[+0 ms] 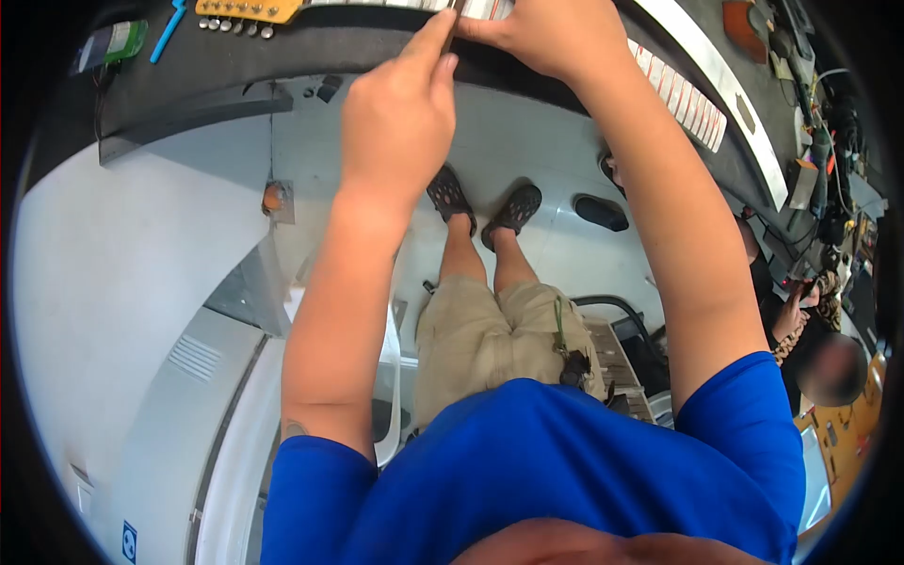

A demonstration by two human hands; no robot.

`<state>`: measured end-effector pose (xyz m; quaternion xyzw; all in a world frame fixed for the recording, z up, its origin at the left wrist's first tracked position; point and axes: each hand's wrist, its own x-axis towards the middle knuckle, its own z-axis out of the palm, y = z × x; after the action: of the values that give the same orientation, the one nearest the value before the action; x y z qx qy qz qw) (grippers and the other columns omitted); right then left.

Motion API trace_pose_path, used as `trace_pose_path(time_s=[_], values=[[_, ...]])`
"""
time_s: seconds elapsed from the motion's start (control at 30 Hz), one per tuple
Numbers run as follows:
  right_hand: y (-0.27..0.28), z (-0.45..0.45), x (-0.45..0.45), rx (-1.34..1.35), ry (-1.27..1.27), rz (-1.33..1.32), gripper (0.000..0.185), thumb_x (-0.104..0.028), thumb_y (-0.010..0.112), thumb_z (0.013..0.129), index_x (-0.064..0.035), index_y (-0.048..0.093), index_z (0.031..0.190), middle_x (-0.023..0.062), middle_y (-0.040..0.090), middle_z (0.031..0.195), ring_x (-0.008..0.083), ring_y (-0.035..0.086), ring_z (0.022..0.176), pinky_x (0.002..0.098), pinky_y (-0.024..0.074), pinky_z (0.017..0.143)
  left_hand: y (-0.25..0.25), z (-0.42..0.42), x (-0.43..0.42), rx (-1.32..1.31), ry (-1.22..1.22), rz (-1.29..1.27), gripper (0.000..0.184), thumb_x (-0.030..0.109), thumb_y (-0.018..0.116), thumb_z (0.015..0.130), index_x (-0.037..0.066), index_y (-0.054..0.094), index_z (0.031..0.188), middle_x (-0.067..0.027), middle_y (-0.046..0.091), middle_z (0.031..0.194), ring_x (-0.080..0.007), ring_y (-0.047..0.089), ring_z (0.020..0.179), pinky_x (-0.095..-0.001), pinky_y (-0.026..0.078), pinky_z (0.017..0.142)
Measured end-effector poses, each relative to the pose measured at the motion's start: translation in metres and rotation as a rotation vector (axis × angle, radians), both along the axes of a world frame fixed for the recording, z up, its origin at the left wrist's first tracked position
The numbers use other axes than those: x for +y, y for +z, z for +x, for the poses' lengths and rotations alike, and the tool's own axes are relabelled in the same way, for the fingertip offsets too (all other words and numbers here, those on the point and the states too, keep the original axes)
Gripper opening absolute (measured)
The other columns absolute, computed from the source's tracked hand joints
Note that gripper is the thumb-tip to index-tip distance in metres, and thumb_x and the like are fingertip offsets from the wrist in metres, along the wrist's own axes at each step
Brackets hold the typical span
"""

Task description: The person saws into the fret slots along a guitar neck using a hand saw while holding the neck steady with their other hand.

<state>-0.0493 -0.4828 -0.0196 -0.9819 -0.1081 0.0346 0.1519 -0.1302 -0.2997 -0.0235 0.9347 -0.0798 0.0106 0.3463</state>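
Observation:
A guitar neck lies across the bench at the top of the view, its wooden headstock (247, 8) with metal tuners at the left. Pale strips with reddish lines cover the fretboard (680, 97). My left hand (397, 122) is closed on a thin dark tool (453, 30) over the neck, index finger stretched along it and thumb beside it. From the other side, my right hand (556, 36) meets the same tool with its thumb; its other fingers are largely cut off by the top edge. The tool's far end is out of view.
A long white metal strip (720, 71) curves beyond the neck. A blue tool (168, 33) and a green-labelled container (118, 42) sit at the left. Cluttered tools line the right side, where another person (829, 363) sits. A chair (626, 320) stands behind my legs.

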Motion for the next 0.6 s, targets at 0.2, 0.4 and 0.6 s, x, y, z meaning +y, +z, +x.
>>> trace_pose_path(time_s=[0.2, 0.4, 0.6], values=[[0.001, -0.001, 0.0, 0.034, -0.011, -0.018, 0.059, -0.06, 0.078, 0.083, -0.0014, 0.079, 0.091, 0.0233, 0.077, 0.094, 0.0419, 0.075, 0.095, 0.0515, 0.0599, 0.085, -0.008, -0.128, 0.048, 0.035, 0.009, -0.04, 0.048, -0.001, 0.07, 0.101, 0.006, 0.067, 0.148, -0.0149, 0.079, 0.096, -0.0221, 0.07, 0.07, -0.0333, 0.056, 0.07], [0.005, 0.002, 0.0, 0.037, 0.029, -0.018, 0.06, -0.061, 0.078, 0.084, -0.001, 0.078, 0.09, 0.0236, 0.077, 0.093, 0.042, 0.075, 0.093, 0.0509, 0.0601, 0.085, 0.001, -0.105, 0.052, -0.039, 0.01, -0.084, 0.047, -0.002, 0.069, 0.102, 0.004, 0.066, 0.148, -0.0157, 0.078, 0.096, -0.017, 0.067, 0.07, -0.029, 0.055, 0.069], [0.009, 0.002, 0.002, 0.044, 0.002, 0.004, 0.061, -0.061, 0.078, 0.083, -0.0005, 0.078, 0.089, 0.0238, 0.076, 0.09, 0.0426, 0.075, 0.091, 0.0515, 0.06, 0.084, -0.009, -0.122, 0.056, 0.011, -0.015, -0.121, 0.047, -0.003, 0.068, 0.102, 0.005, 0.067, 0.148, -0.0183, 0.081, 0.107, -0.0186, 0.068, 0.07, -0.031, 0.056, 0.069]])
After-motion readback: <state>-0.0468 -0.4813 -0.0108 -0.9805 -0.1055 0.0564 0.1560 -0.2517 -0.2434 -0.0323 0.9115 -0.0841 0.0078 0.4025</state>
